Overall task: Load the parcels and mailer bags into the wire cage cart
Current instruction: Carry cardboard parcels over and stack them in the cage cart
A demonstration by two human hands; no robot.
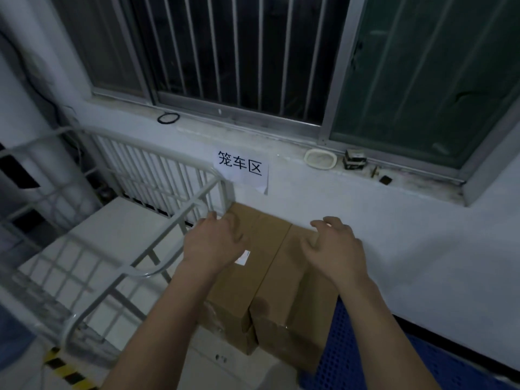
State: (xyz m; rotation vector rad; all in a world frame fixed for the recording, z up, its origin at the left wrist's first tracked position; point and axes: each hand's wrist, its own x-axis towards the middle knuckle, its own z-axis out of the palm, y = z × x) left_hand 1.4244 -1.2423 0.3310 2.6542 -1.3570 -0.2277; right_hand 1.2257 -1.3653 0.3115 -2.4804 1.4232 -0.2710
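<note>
A long brown cardboard parcel (pixel 267 266) lies against the white wall, just right of the white wire cage cart (pixel 157 198). A white label shows on its top by my left thumb. My left hand (pixel 213 243) is over the parcel's left top edge, fingers spread and loosely bent. Over the parcel's right top is my right hand (pixel 334 246), its fingers also spread and bent. Neither hand visibly grips the box. The cart's white floor (pixel 112 240) shows no parcels.
A paper sign (pixel 240 168) hangs on the wall above the parcel. A blue perforated pallet (pixel 394 358) lies at the lower right under the box. The window sill carries a white dish (pixel 320 159) and small items. Yellow-black floor tape (pixel 64 372) marks the lower left.
</note>
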